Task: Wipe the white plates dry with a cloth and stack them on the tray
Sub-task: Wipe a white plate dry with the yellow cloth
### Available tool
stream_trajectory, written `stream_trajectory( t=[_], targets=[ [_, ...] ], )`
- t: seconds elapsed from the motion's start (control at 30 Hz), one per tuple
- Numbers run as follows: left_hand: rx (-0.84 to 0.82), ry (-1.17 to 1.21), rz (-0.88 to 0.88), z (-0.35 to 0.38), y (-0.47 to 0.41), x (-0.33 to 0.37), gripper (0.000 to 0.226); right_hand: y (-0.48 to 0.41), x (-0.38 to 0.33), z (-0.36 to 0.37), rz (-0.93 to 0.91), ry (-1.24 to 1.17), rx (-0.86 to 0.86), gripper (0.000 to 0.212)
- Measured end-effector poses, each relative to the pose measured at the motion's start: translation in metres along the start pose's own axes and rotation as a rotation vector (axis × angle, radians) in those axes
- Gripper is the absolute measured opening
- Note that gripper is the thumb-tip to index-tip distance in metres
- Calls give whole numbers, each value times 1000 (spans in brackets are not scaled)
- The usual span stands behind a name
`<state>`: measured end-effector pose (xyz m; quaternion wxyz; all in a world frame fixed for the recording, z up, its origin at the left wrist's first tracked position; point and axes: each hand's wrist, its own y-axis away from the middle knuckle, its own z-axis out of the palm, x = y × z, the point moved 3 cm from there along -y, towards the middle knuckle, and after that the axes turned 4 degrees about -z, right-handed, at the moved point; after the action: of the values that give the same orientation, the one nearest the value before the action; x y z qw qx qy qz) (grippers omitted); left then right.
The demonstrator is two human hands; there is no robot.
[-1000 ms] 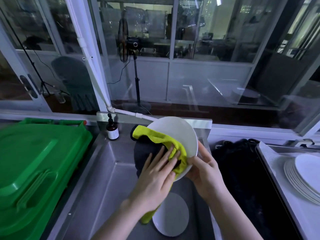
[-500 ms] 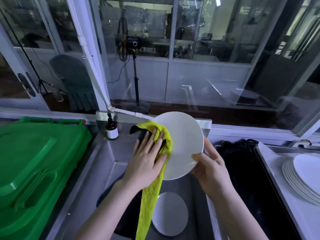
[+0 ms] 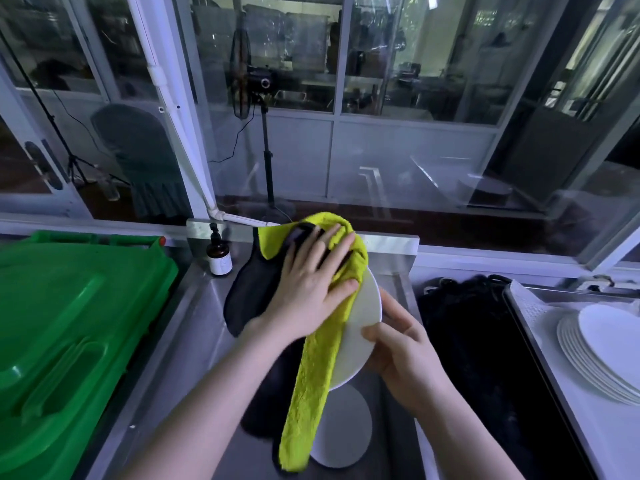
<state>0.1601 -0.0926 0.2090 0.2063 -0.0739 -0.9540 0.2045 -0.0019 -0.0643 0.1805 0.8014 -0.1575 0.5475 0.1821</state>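
Observation:
My right hand grips a white plate by its right rim and holds it nearly on edge above the sink. A yellow-green and black cloth is draped over the plate's top and left face. My left hand presses the cloth flat against the plate near its upper edge, fingers spread. The cloth's tail hangs down into the sink. Another white plate lies flat at the sink bottom. A stack of several white plates sits on the tray at the right.
A green plastic bin lid fills the left side. A small brown bottle stands at the sink's back left corner. A dark black mass lies between sink and tray. Windows run along the back.
My left hand slid the cloth up and to the right, over the plate's top. The plate has turned more edge-on, so less of its white face shows.

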Motion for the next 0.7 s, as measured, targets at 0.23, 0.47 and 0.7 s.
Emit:
stream_trajectory(
  t=[0.23, 0.47, 0.7],
  targets=[
    [-87, 391, -251, -24, -7, -46, 50, 0, -41, -16, -62, 358, -106, 69],
    [-104, 442, -181, -33, -10, -38, 25, -20, -65, -5, -170, 840, -121, 47],
    [-24, 599, -293, -11, 17, -39, 36, -33, -62, -3, -201, 1185, -110, 42]
  ],
)
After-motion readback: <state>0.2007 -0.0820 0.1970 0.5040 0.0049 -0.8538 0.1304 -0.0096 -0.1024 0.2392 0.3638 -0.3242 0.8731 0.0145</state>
